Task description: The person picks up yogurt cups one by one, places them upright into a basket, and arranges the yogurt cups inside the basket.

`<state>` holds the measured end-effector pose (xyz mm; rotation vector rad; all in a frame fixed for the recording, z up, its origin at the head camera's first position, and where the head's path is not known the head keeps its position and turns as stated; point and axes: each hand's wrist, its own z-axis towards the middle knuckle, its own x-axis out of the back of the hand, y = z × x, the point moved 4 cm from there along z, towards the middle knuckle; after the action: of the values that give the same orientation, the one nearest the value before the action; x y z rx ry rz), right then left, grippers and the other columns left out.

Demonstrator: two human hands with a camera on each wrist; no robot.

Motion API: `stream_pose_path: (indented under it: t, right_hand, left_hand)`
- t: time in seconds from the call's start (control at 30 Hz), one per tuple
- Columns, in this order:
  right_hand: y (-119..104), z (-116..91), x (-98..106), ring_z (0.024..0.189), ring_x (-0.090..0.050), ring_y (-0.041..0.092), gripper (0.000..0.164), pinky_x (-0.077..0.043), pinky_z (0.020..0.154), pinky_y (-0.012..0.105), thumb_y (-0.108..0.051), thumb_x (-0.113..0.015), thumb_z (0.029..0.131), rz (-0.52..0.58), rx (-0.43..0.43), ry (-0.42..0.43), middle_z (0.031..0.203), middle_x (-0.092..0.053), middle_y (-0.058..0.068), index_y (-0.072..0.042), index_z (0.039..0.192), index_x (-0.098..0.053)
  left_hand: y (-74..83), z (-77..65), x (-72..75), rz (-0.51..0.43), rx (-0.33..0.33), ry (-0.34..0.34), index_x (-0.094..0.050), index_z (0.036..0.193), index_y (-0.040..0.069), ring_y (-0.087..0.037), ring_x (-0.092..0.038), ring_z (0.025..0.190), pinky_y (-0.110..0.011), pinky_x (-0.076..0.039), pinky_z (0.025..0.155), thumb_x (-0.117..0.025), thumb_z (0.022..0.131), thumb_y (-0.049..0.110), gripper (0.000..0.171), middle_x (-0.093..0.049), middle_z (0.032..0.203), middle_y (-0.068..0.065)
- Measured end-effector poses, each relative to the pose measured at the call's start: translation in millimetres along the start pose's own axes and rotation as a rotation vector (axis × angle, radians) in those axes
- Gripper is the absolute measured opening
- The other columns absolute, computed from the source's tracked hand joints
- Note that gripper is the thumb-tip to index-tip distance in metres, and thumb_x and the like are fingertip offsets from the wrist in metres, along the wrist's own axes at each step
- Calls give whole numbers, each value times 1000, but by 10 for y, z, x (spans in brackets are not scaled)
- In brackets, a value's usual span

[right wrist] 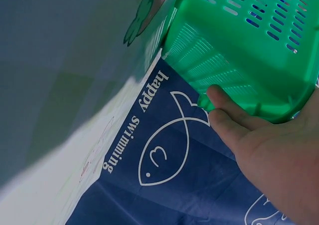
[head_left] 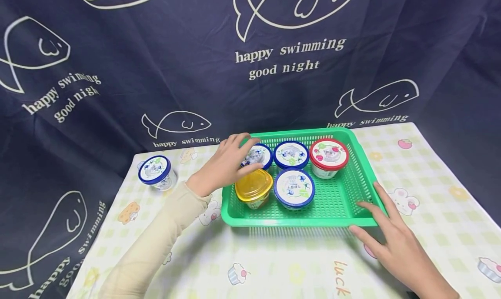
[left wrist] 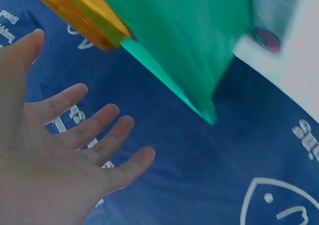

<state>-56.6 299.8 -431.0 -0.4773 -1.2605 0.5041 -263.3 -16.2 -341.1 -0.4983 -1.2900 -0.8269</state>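
A green plastic basket (head_left: 336, 199) holds several lidded tubs. Three have blue-rimmed lids, including the front blue-lidded tub (head_left: 294, 188); a red-lidded tub (head_left: 329, 154) sits back right, and a yellow-lidded tub (head_left: 254, 187) front left. My left hand (head_left: 223, 162) hovers by the basket's left back corner, beside the yellow and rear blue lids. Its fingers are spread and the palm holds nothing in the left wrist view. My right hand (head_left: 401, 242) holds the front right corner, one finger inside the rim and the thumb outside at the front.
Another blue-lidded tub (head_left: 155, 172) stands outside the basket, at the table's back left. A patterned cloth (head_left: 289, 260) covers the table. Behind it hangs a dark blue curtain (head_left: 188, 64) with fish drawings, close to the basket's back edge.
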Motion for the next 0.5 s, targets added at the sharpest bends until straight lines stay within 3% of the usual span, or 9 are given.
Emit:
stream_pose_path:
  t: [0.13, 0.5]
  right_hand:
    - [0, -2, -6, 138, -33, 46, 58, -38, 85, 70, -38, -76, 88, -3, -3, -2, 167, -4, -7, -20, 138, -54]
    - [4, 13, 9, 137, -34, 47, 59, -37, 85, 70, -36, -77, 87, 0, 6, 4, 167, -5, -6, -20, 139, -54]
  left_hand:
    - [-86, -77, 7, 28, 33, 21, -46, 146, 16, -36, -38, 134, -57, -34, 105, -55, 97, 56, 64, -42, 146, -17]
    - [-277, -262, -39, 13, 22, 119, -50, 142, 13, -32, -44, 128, -52, -37, 104, -57, 98, 52, 59, -49, 138, -12]
